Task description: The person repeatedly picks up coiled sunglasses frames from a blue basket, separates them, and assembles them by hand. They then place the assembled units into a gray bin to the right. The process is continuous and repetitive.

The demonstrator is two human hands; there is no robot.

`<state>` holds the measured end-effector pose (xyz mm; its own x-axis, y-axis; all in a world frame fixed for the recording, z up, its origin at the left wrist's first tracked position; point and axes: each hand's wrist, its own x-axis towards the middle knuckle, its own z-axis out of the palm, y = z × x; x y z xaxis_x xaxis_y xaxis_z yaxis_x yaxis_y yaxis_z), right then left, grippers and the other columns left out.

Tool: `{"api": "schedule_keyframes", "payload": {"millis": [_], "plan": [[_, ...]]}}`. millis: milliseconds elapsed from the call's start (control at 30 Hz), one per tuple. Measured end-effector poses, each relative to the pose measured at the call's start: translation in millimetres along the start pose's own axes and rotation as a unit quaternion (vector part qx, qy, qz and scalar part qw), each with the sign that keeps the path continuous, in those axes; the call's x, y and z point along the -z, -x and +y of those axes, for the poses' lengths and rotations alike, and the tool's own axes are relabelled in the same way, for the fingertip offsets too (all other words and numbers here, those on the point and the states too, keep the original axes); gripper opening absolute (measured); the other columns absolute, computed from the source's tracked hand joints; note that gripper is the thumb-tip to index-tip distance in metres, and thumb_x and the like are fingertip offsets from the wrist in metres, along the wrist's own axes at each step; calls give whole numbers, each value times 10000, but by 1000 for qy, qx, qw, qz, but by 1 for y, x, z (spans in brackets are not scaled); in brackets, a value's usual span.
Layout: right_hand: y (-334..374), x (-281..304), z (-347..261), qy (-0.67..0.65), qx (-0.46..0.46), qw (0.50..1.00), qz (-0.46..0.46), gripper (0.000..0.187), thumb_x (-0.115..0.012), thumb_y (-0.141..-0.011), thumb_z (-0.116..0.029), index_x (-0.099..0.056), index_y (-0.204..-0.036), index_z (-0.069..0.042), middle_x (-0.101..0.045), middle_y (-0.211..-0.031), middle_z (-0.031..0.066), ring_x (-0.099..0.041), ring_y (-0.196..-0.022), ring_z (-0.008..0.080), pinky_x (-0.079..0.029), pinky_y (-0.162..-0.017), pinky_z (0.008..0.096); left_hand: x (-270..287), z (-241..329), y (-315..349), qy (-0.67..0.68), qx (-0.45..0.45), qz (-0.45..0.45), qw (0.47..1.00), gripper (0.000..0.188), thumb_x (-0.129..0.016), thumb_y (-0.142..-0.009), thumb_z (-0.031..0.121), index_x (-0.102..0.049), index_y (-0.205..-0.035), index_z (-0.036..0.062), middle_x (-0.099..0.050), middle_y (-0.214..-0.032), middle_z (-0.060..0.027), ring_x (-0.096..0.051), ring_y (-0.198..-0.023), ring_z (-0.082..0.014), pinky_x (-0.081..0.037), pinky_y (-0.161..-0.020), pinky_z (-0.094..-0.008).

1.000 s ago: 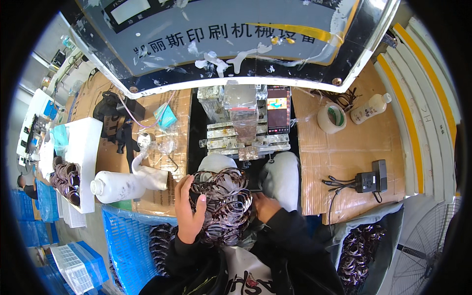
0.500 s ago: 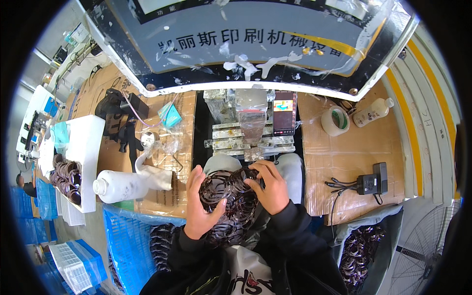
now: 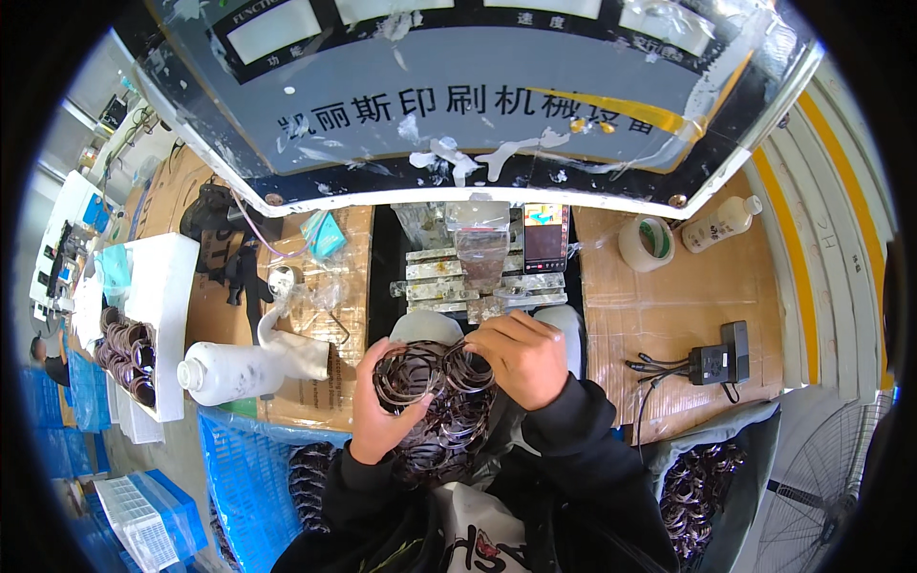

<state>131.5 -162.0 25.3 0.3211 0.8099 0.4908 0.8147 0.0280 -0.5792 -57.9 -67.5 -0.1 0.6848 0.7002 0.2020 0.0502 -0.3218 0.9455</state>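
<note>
A bundle of thin, glossy dark brown rings (image 3: 411,374) is gripped by my left hand (image 3: 378,418), thumb on the near side and fingers round the outer edge. Beside it my right hand (image 3: 525,359) has its fingers curled on a smaller cluster of the same rings (image 3: 468,369), touching the bundle's right side. Its fingertips are partly hidden behind the knuckles. Below both hands, a heap of more rings (image 3: 441,432) lies on my lap.
A machine panel (image 3: 420,105) overhangs the far side, with a metal fixture (image 3: 439,277) and phone (image 3: 545,239) beneath. Left stand a white bottle (image 3: 229,371) and a foam box (image 3: 177,325) holding rings. Right are tape rolls (image 3: 646,244), a black adapter (image 3: 712,365) and a ring-filled bin (image 3: 702,497).
My right hand has turned so its back shows more, fingers curling further over the rings. My left hand has shifted slightly left with its bundle. The view has tilted a little upward.
</note>
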Motion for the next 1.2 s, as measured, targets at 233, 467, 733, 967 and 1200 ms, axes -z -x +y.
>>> {"api": "schedule_keyframes", "payload": {"millis": [233, 467, 733, 967, 1200], "plan": [[-9, 30, -16, 14, 42, 999, 1, 197, -622, -603, 12, -614, -779, -78, -614, -769, 32, -596, -609, 206, -469, -514, 289, 3, 1, -3, 66, 81, -5, 995, 667, -745, -689, 151, -398, -1236, -11, -539, -1114, -133, -535, -1016, -197, -412, -907, -310], [-12, 67, 1, -180, -75, 964, 180, 85, -548, -866, -92, -590, -876, -19, -585, -714, 56, -520, -571, 119, -398, -494, 218, 5, -2, -6, -27, 53, -3, 998, 603, -701, -701, 142, -413, -1201, -33, -481, -1157, -147, -472, -1081, -222, -358, -952, -325], [-42, -15, 74, -439, -210, 812, 323, 17, -518, -890, -35, -525, -892, -51, -500, -714, -11, -403, -586, 41, -321, -506, 188, 12, -1, -6, 7, 50, -45, 998, 574, -614, -772, 157, -359, -1249, -36, -429, -1198, -150, -416, -1132, -233, -290, -998, -331], [-43, -66, 132, -327, -204, 854, 350, 83, -557, -878, -67, -551, -798, -47, -561, -709, 6, -492, -620, 51, -364, -497, 199, 18, 4, 1, 23, 35, -3, 999, 599, -575, -800, 213, -322, -1277, -49, -395, -1245, -173, -385, -1170, -261, -271, -1013, -351], [-35, -74, 155, 125, -7, 948, 293, 170, -486, -895, -10, -392, -1030, -49, -495, -729, 3, -444, -630, 76, -384, -562, 232, 19, 5, 2, -53, -30, 129, 990, 481, -532, -836, 225, -401, -1206, -52, -453, -1183, -181, -426, -1128, -273, -286, -1003, -362]]}}
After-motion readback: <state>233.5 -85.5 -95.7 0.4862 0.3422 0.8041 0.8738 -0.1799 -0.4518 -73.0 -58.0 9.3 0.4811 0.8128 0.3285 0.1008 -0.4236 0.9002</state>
